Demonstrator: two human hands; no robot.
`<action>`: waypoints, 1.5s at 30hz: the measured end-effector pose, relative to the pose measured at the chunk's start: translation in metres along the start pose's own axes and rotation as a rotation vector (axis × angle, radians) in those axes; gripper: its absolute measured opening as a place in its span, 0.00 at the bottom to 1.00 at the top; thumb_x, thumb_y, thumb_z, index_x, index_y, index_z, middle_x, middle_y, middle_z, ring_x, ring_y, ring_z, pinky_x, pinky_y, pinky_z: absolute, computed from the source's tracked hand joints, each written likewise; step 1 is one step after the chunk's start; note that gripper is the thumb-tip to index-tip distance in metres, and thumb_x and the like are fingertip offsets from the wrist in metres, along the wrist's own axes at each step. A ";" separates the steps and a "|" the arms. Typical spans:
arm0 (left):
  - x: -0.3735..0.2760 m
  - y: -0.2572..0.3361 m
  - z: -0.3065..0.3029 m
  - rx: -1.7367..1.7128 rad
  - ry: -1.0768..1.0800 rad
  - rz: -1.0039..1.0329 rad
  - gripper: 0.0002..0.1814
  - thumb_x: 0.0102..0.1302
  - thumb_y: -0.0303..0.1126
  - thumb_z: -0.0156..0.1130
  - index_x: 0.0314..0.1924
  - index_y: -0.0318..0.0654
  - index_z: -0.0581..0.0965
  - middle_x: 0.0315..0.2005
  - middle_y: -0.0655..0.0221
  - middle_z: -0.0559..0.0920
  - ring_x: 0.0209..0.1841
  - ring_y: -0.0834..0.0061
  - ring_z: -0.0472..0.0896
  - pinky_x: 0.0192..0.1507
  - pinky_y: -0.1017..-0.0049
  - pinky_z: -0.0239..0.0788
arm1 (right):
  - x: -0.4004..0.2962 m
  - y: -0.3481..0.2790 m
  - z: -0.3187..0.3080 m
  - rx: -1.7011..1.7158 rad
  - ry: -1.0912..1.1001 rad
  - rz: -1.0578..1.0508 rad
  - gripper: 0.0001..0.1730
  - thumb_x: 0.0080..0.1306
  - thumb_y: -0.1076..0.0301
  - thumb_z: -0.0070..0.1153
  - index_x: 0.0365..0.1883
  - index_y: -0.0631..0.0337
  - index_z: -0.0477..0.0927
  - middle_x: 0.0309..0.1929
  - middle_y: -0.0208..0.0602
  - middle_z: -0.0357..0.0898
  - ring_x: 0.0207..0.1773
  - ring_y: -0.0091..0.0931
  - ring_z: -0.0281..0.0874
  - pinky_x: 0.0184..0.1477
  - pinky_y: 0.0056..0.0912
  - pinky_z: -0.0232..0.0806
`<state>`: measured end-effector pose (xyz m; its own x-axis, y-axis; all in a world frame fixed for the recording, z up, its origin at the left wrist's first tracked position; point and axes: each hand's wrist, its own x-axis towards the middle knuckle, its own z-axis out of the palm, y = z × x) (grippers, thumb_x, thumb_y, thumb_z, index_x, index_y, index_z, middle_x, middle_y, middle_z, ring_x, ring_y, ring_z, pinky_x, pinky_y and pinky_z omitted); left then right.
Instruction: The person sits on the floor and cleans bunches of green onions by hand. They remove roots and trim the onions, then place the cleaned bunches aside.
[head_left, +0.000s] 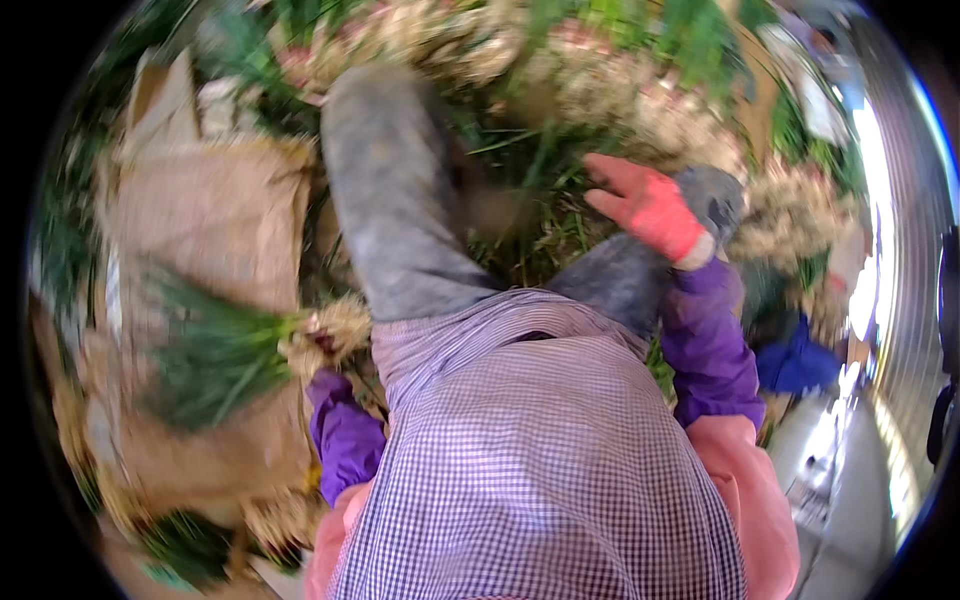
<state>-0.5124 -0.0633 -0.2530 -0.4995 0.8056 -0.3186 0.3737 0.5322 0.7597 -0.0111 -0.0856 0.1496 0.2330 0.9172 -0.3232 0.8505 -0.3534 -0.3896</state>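
My right hand (646, 206), in a red glove, hovers near my right knee. Its fingers are apart and it holds nothing. To my left, my left hand (301, 358) grips a bunch of spring onions (232, 352) near its pale root end; most of that hand is hidden and blurred. The bunch's green leaves point left, over a flattened brown sack (210, 225). Purple sleeve covers reach over both forearms.
Root ends of many spring onions (637, 105) form a heap beyond my knees. Loose green leaves (555, 217) lie between my legs. More bunches (187, 544) are at the lower left. A blue cloth-like item (799, 360) sits at the right, near a corrugated wall (904, 225).
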 end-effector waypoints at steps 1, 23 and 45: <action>-0.014 0.007 0.008 0.174 0.046 0.006 0.13 0.66 0.39 0.50 0.43 0.37 0.69 0.26 0.60 0.78 0.21 0.67 0.78 0.16 0.67 0.70 | -0.019 0.009 -0.010 -0.056 0.023 0.014 0.28 0.61 0.55 0.54 0.57 0.59 0.72 0.55 0.45 0.74 0.55 0.40 0.73 0.56 0.36 0.65; -0.047 0.153 -0.005 0.677 -0.587 0.579 0.25 0.53 0.30 0.63 0.54 0.37 0.75 0.46 0.57 0.77 0.46 0.58 0.77 0.50 0.68 0.69 | -0.039 0.187 0.011 0.486 0.204 0.306 0.29 0.59 0.54 0.56 0.55 0.60 0.71 0.39 0.42 0.81 0.43 0.37 0.78 0.46 0.34 0.69; -0.232 0.694 0.409 0.330 -0.552 1.726 0.31 0.54 0.35 0.66 0.60 0.49 0.71 0.58 0.61 0.73 0.60 0.64 0.71 0.63 0.58 0.56 | 0.139 0.276 -0.115 0.007 1.043 0.561 0.35 0.61 0.58 0.54 0.65 0.58 0.60 0.64 0.45 0.64 0.64 0.41 0.63 0.68 0.46 0.50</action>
<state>0.1831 0.2259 0.1164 0.8177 0.3917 0.4219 0.2840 -0.9119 0.2962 0.3105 -0.0341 0.0964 0.8477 0.3392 0.4080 0.5048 -0.7522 -0.4235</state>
